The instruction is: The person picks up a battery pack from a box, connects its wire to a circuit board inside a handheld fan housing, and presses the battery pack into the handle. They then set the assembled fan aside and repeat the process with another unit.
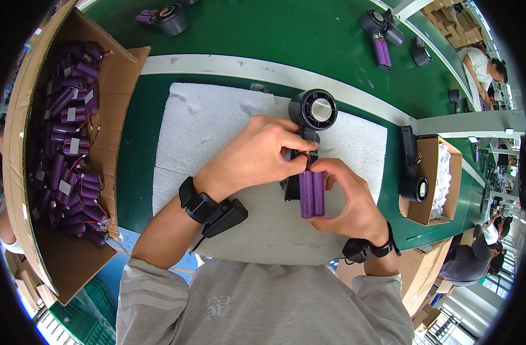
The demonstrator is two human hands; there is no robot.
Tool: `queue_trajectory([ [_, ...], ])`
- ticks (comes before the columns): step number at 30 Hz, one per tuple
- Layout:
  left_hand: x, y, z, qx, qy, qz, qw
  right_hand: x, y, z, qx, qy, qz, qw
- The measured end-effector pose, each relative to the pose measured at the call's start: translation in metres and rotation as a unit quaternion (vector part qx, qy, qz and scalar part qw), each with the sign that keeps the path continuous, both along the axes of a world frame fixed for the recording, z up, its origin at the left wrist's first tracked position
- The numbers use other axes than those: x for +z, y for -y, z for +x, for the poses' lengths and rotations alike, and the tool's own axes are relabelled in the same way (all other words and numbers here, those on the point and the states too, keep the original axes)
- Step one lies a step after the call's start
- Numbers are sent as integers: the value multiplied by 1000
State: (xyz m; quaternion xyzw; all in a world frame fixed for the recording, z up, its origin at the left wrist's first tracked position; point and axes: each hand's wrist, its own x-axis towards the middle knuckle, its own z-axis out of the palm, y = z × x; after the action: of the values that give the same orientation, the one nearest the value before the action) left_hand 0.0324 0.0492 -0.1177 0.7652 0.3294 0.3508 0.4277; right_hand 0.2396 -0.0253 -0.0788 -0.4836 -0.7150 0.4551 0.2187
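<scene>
A black handheld fan (pixel 299 109) with a round silver hub lies in front of me, its casing uncovered below the neck. There a small green circuit board (pixel 312 154) and red wire show. My left hand (pixel 257 149) has its thumb and forefinger pinched at that board; what sits between the tips is hidden. My right hand (pixel 355 204) grips a purple two-cell battery pack (pixel 312 195), thumb near its lower end and forefinger at its top beside the wire. The pack lies in line with the fan's neck, over the dark casing.
Beneath lies a white foam sheet (pixel 199 123) on a green bench. On the left stands a cardboard box (pixel 128 75) of purple battery packs (pixel 73 144). To the right are another fan (pixel 412 172) and a small carton (pixel 427 144). More fan units (pixel 174 22) lie beyond the metal rail (pixel 217 66).
</scene>
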Motion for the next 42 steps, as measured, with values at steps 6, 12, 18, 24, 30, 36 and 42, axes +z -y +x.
queue_trajectory([
  [6, 4, -1, -2, -13, -45, -22, 999, -15, 6, -15, -35, 45, 122, 991],
  [12, 4, 1, -2, 0, -8, -2, 1000, -14, 9, -22, -44, 81, 181, 979],
  [18, 2, 1, -2, 1, -6, -9, 1000, -11, 15, -23, -54, 92, 179, 978],
  [24, 3, 1, -2, 0, -13, -11, 1000, -13, 19, -24, -66, 113, 229, 965],
  [30, 7, -1, -6, -9, -30, -24, 999, -17, 15, -22, -55, 111, 232, 965],
  [36, 4, -7, -12, -64, -35, -65, 995, -13, 6, -33, -103, 77, 131, 983],
  [42, 4, -4, -11, -52, -19, -92, 994, -14, -1, -25, -79, 60, 123, 987],
])
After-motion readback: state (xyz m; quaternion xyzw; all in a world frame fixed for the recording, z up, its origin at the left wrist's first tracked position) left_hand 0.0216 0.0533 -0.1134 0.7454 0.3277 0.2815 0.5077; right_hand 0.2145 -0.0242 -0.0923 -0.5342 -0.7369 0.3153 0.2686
